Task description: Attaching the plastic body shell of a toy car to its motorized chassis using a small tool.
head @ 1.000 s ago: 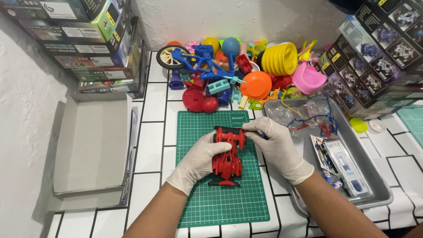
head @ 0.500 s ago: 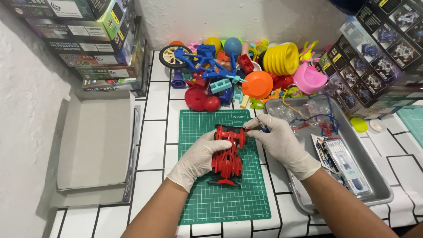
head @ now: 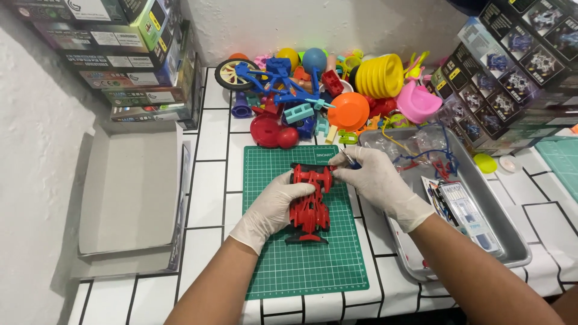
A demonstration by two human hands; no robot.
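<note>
A: What fills the frame, starting with the biggest things?

B: A white tiled counter [head: 211,156] with dark grout lines runs across the whole view. At the left sits an open grey cardboard box [head: 129,192]; above it, in the upper left, is a stack of printed kit boxes [head: 126,54]. More kit boxes [head: 518,66] lean in the upper right. A metal tray [head: 506,235] lies at the right, holding clear bags and a packet.

A: And the centre?

B: A green cutting mat [head: 301,265] with a grid lies there. Along the top centre is a heap of colourful plastic toys [head: 325,96], including a blue bicycle, a yellow ribbed spool and an orange disc.

A: Where is the model?

B: A red toy race car [head: 309,204] rests on the upper half of the mat.

A: What are the 2 hands doing?

B: Both wear white gloves. The left hand [head: 271,207] wraps its fingers around the car's left side, gripping it. The right hand [head: 376,180] is pinched closed on a small blue-handled tool [head: 351,161], touching the car's upper right corner.
</note>
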